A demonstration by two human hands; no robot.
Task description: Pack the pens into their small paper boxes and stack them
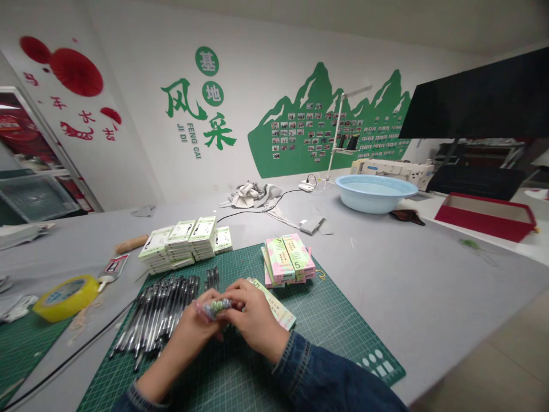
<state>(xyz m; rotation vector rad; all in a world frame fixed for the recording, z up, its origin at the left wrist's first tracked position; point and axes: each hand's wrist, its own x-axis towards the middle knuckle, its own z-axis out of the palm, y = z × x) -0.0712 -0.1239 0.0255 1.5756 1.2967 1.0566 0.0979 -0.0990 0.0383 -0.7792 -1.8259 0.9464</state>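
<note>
Both hands meet over a green cutting mat (326,320). My left hand (195,326) and my right hand (253,317) are closed together on a small bundle of pens (217,307) with pale caps. A flat pink-and-green pen box (278,312) lies under the right hand, partly hidden. Left of the hands a row of black pens (160,312) lies on the mat. A stack of pink-and-green boxes (288,258) sits just beyond the hands. White-and-green boxes (184,240) are piled at the mat's far left corner.
A yellow tape roll (66,296) lies at the left, with a black cable (77,349) running past it. Farther back are a blue basin (375,191), a red box (484,214), a sewing machine (392,169) and crumpled cloth (251,194) on the grey table (429,274).
</note>
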